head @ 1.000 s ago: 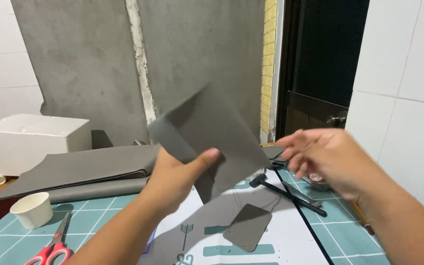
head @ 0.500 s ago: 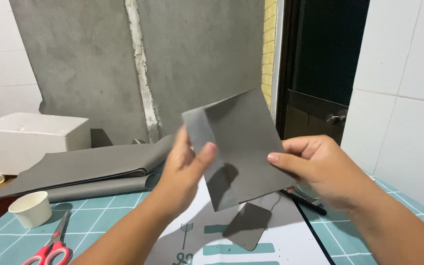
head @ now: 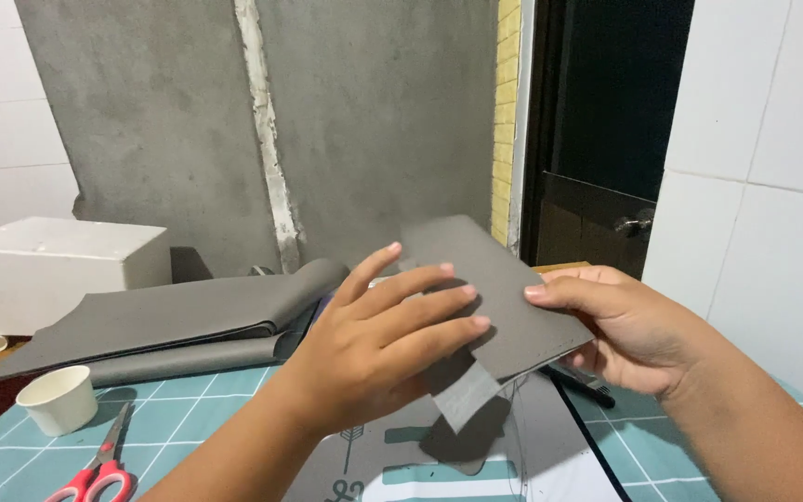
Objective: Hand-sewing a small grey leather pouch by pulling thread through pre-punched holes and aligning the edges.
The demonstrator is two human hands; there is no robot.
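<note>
Head view, hands at work above a table [head: 234, 409] covered by a teal cutting mat with a white grid. A flat grey sheet of leather-like material [head: 504, 288], roughly rectangular with a stitched lower right edge, is held in the air between both hands, tilted so its near edge points down toward the mat. The left hand [head: 378, 349] lies spread on the sheet's upper face, fingers [head: 420, 307] extended and apart, thumb side hidden beneath; a pale strip hangs from the sheet's lower edge just below this hand. The right hand [head: 629, 335] clamps the sheet's right edge, thumb on top and fingers underneath. The two hands stand apart, with the sheet spanning the gap. Open room lies above the sheet and toward the grey wall; below it, a dark grey cut piece [head: 462, 442] rests on a white printed pattern sheet [head: 476, 479]. Left of the hands, a folded grey roll of the same material [head: 169, 325] lies along the table's far edge, before a white box [head: 58, 270]. A white paper cup [head: 58, 398] and red-handled scissors [head: 104, 465] lie well apart, near the left edge
</note>
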